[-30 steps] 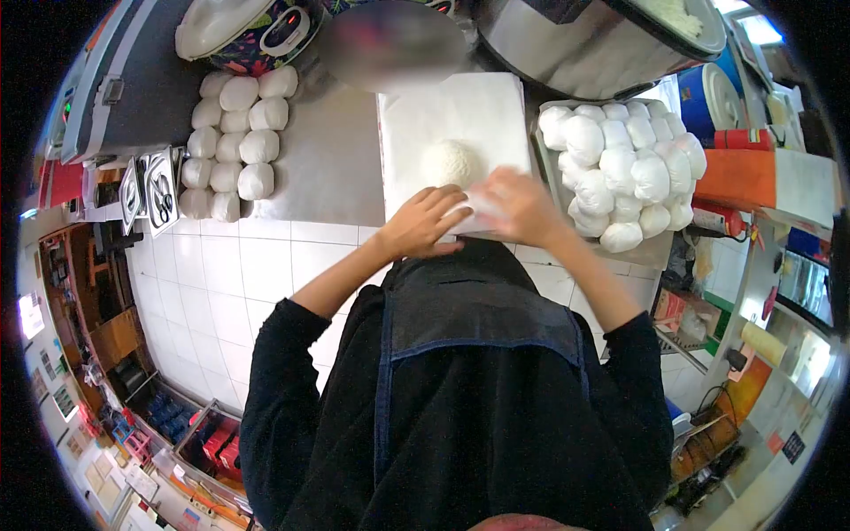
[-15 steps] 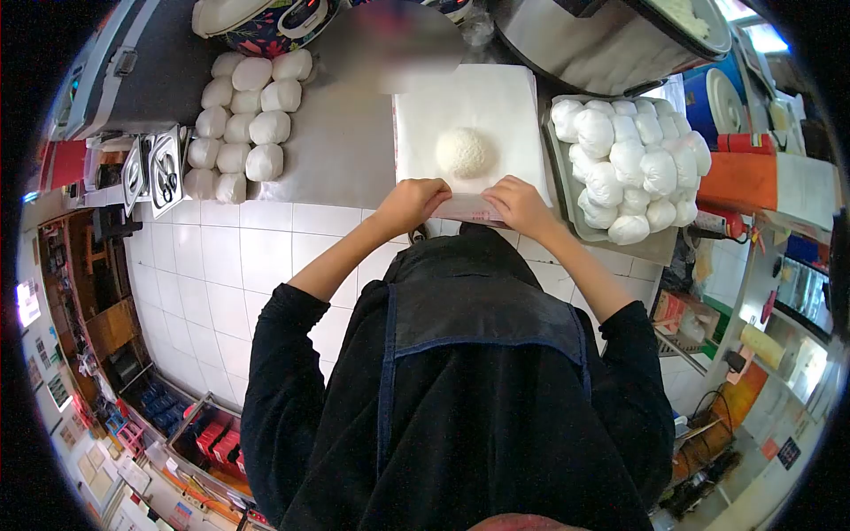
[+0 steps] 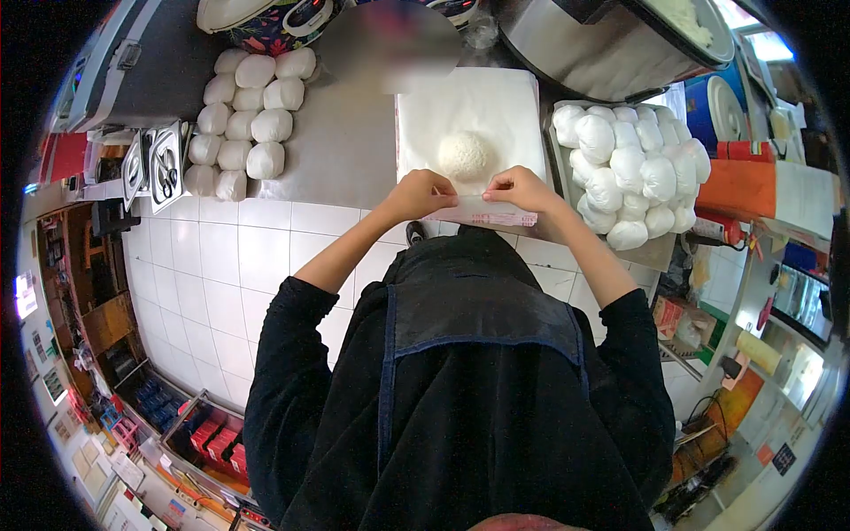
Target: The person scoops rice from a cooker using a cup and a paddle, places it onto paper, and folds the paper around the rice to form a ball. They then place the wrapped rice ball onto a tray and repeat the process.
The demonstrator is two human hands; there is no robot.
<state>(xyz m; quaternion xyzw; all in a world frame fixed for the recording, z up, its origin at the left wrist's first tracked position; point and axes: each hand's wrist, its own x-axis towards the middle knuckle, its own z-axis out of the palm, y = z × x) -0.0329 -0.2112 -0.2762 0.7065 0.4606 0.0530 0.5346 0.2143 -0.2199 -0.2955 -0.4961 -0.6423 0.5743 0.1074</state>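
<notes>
A rounded mound of white, grainy food, which looks like cooked rice, sits on a stack of thin white sheets. At the sheet's near edge my left hand pinches the left part between thumb and fingers. My right hand pinches the same edge further right, with a short gap between the hands. That edge is raised just in front of the mound. Below it shows a strip with pink print.
White wrapped bundles stand in rows at the left. More bundles are piled on a tray at the right. A large metal pot is behind it. Metal containers with scissors hang at the left edge.
Both hands have moved slightly forward, toward the mound, carrying the sheet's near edge with them. More of the pink-printed strip shows beneath. The mound has stayed put.
</notes>
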